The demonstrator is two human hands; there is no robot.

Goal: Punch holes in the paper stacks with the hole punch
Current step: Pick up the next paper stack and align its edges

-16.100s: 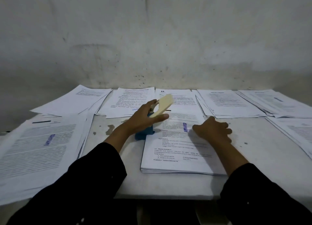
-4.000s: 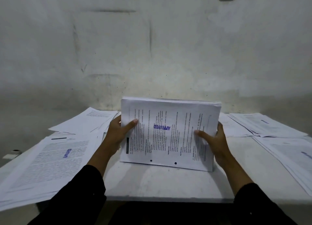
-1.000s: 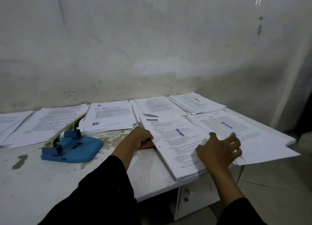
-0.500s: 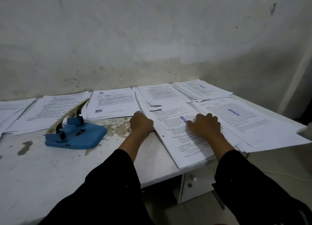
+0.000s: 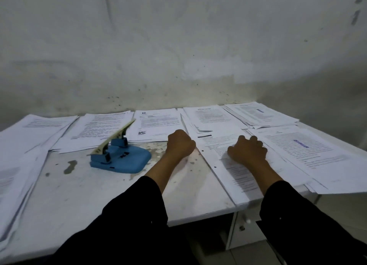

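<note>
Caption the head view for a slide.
Both hands, left and right, rest at a punched paper stack; blue hole punch sits idle.

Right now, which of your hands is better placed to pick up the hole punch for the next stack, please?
Left. The left hand lies beside the hole punch on bare table; the right hand rests on the punched stack, farther away.
</note>
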